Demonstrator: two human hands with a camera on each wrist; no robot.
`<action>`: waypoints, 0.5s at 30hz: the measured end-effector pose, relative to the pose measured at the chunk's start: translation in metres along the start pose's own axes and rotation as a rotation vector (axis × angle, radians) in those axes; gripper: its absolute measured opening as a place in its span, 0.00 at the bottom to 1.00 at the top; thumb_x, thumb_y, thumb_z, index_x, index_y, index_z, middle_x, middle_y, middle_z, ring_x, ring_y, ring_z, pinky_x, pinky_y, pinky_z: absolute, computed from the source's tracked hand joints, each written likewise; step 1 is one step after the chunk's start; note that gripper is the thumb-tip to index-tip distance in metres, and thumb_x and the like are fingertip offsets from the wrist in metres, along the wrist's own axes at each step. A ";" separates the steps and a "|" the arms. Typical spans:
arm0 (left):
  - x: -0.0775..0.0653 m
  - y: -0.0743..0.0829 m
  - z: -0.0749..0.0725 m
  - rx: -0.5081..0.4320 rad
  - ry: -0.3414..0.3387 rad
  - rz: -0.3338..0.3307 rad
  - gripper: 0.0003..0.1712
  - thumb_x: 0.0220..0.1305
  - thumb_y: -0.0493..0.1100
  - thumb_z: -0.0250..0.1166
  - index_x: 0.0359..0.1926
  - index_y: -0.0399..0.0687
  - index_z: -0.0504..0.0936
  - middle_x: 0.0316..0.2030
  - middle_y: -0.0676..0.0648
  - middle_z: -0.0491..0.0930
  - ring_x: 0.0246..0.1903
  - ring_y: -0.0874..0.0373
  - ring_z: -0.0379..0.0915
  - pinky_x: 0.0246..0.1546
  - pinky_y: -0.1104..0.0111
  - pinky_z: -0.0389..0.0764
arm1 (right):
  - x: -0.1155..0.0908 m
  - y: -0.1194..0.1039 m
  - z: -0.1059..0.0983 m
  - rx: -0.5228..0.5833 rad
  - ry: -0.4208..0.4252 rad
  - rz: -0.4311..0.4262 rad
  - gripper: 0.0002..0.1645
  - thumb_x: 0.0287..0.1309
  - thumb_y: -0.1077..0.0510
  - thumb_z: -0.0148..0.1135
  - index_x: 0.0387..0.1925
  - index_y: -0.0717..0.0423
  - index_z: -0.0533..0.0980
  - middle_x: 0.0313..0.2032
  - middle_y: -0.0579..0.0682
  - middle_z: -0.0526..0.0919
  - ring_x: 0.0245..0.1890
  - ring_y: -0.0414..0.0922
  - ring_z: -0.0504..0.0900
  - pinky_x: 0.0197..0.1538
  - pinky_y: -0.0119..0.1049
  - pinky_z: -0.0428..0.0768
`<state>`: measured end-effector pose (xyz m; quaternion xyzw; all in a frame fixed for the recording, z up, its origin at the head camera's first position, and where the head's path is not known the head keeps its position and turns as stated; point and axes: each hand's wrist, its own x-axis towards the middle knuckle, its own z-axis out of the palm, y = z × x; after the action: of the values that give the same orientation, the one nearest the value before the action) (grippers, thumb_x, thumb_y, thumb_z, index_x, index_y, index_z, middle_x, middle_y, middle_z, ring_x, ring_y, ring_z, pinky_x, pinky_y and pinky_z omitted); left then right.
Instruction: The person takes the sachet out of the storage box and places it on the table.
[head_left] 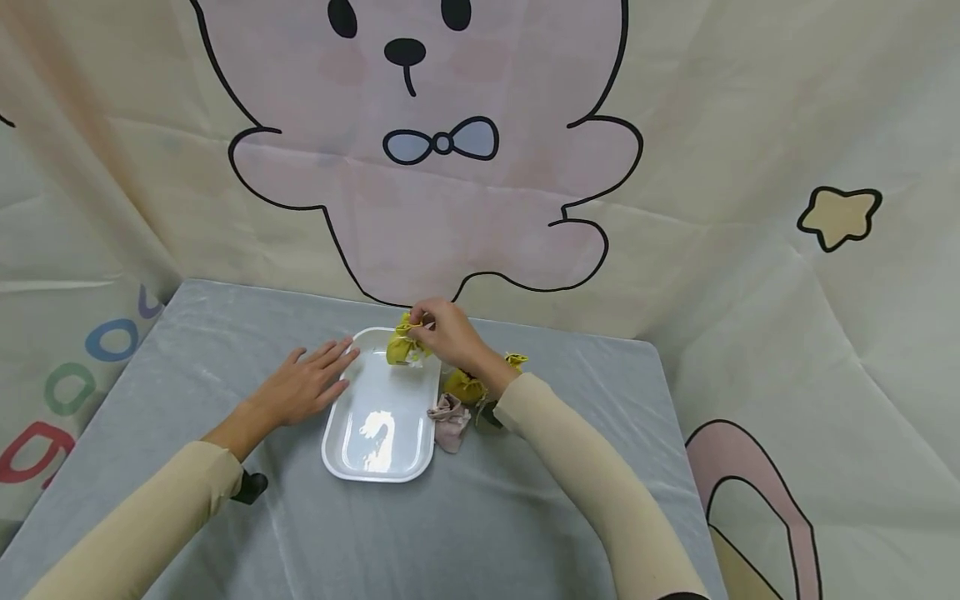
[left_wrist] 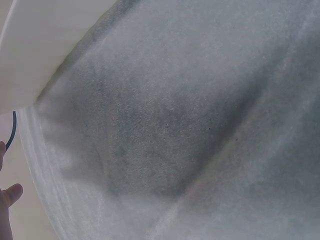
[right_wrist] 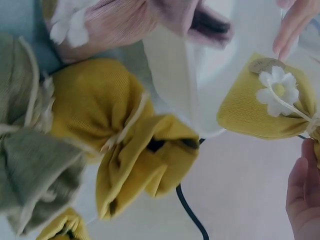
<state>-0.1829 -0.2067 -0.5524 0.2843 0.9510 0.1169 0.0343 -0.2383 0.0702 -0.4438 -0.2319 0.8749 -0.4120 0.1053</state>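
My right hand [head_left: 450, 332] pinches the gathered neck of a yellow drawstring pouch [head_left: 400, 350], holding it over the far end of a white tray [head_left: 378, 400]. A white flower and a small oval tag show on this pouch [right_wrist: 250, 107] in the right wrist view. My left hand [head_left: 303, 387] lies with fingers extended, fingertips at the tray's left rim. Right of the tray sit a pink pouch [head_left: 450, 425], another yellow pouch [head_left: 463, 387] and a green pouch [right_wrist: 40, 165], the last mostly hidden by my right arm in the head view.
A further bit of yellow pouch [head_left: 516, 360] shows beyond my right forearm. Grey cloth [head_left: 300, 517] covers the table, whose far edge meets a printed fabric backdrop [head_left: 480, 208]. In the left wrist view the tray's side [left_wrist: 55, 45] fills the upper left corner.
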 end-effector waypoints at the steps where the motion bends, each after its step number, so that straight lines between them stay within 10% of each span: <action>1: 0.000 0.000 0.000 -0.002 0.005 0.003 0.35 0.76 0.52 0.53 0.77 0.46 0.58 0.76 0.41 0.53 0.73 0.41 0.54 0.63 0.34 0.58 | -0.002 0.000 -0.003 0.004 0.006 0.000 0.02 0.64 0.65 0.65 0.36 0.60 0.78 0.45 0.53 0.82 0.46 0.46 0.83 0.44 0.30 0.81; 15: -0.003 0.002 -0.001 -0.009 0.039 0.026 0.34 0.75 0.51 0.54 0.76 0.44 0.60 0.75 0.40 0.55 0.72 0.41 0.55 0.62 0.34 0.59 | -0.024 0.008 -0.029 -0.044 0.161 -0.021 0.02 0.64 0.65 0.65 0.37 0.61 0.81 0.49 0.52 0.83 0.45 0.44 0.81 0.46 0.33 0.80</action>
<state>-0.1797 -0.2069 -0.5511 0.2942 0.9471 0.1273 0.0154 -0.2307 0.1062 -0.4312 -0.2093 0.8869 -0.4110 0.0251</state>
